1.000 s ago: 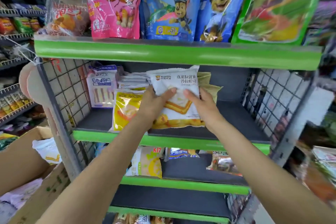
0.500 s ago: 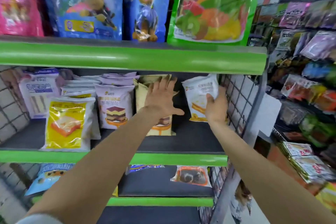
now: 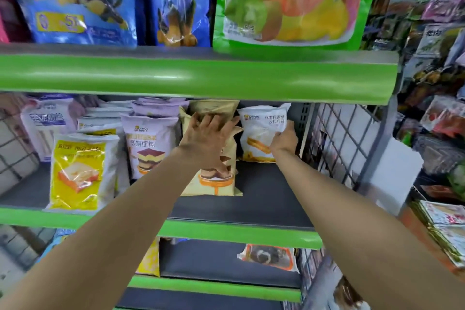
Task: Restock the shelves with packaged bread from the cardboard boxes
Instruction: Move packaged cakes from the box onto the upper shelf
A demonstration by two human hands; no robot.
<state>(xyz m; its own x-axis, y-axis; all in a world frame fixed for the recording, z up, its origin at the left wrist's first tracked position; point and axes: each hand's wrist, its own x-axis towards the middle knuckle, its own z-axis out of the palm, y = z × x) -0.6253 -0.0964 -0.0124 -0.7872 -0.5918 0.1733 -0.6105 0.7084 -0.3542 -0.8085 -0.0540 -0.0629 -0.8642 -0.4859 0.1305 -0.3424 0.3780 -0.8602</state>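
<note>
Right hand (image 3: 283, 139) grips the white plastic bread packet (image 3: 261, 131) upright at the shelf's far right, while the left hand (image 3: 206, 138), fingers spread flat, steadies the neighbouring tan bread packet (image 3: 214, 178) so it doesn't topple.

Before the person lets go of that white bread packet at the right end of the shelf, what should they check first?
1. Right hand grips the white bread packet: ok.
2. Packet upright: ok.
3. Packet's bottom edge resting on the shelf: cannot tell, the hand hides part of it.
4. Left hand presses flat on the beige packet to steady it: ok.
5. Gap between the white packet and the wire side panel: ok, they look apart.
6. Support behind the white packet: cannot tell.
</note>
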